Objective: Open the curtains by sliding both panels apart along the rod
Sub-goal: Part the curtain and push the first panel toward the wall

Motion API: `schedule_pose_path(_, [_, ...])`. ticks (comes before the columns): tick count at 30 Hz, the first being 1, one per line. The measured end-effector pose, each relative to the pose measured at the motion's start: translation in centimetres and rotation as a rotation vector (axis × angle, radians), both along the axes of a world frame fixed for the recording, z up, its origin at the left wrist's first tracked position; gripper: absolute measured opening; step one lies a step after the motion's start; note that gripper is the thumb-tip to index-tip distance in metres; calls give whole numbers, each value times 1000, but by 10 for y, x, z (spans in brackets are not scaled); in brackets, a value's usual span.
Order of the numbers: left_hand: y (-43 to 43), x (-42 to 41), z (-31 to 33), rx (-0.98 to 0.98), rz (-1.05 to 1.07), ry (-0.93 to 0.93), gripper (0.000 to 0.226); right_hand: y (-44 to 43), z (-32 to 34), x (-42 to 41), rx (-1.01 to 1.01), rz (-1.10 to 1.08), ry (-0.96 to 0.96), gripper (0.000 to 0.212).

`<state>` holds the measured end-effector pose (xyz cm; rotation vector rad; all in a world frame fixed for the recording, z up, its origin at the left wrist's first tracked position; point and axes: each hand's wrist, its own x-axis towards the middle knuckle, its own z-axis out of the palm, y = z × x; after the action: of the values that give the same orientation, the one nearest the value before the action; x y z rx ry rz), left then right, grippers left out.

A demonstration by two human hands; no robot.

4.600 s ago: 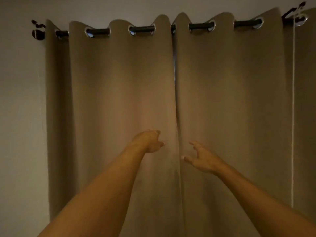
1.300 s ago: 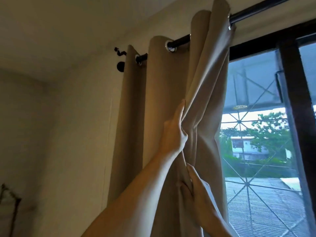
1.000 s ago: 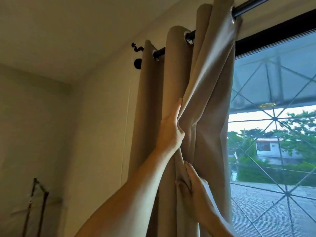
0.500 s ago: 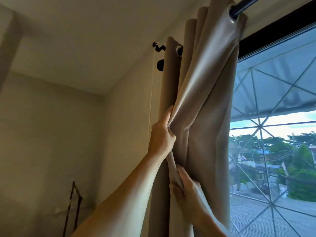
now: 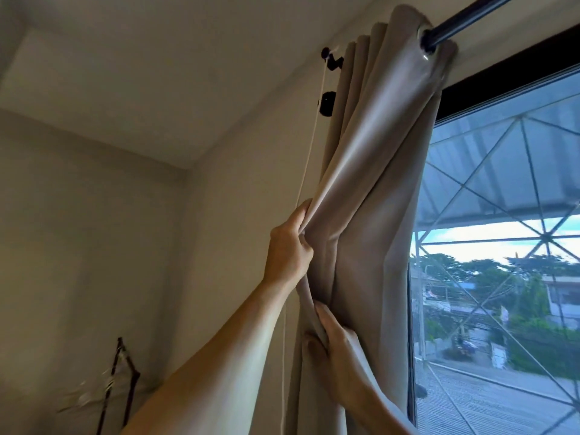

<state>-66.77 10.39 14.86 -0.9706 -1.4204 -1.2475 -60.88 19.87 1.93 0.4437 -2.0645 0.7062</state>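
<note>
Both hands grip one curtain panel, a smooth beige cloth with a faint sheen, bunched into deep lengthwise folds at the wall end of the rod. That rod is a dark round bar passing through a metal-ringed eyelet at the top of the outermost fold. The left hand is closed on the cloth well below the rod, its fingers curled into the folds from the wall side so that the fabric puckers and spreads away from the knuckles. The right hand sits lower still, just beneath the left, pinching a narrow pleat between the thumb on the wall side and the fingers laid flat along the window side. A thin pale cord hangs straight down the wall just beside the panel's far edge, starting near the rod's dark bracket. On the other side of the panel, below the rod, the window stands uncovered, its glass crossed by thin diagonal bars.
</note>
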Motion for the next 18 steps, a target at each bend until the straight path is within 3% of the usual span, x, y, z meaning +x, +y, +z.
schedule_pose_path(3, [-4, -13, -2, -14, -33, 7, 64, -1, -2, -6, 211, -172, 89, 24])
schedule_pose_path(10, [1, -23, -9, -38, -83, 17, 61, -9, -11, -9, 50, -153, 1, 23])
schedule_pose_path(13, [8, -18, -13, -44, -94, 4, 53, -5, -15, -3, -86, -98, -25, 43])
schedule_pose_path(18, [16, 1, -19, 31, -180, 14, 46, 3, -29, 22, -19, -214, 42, 39])
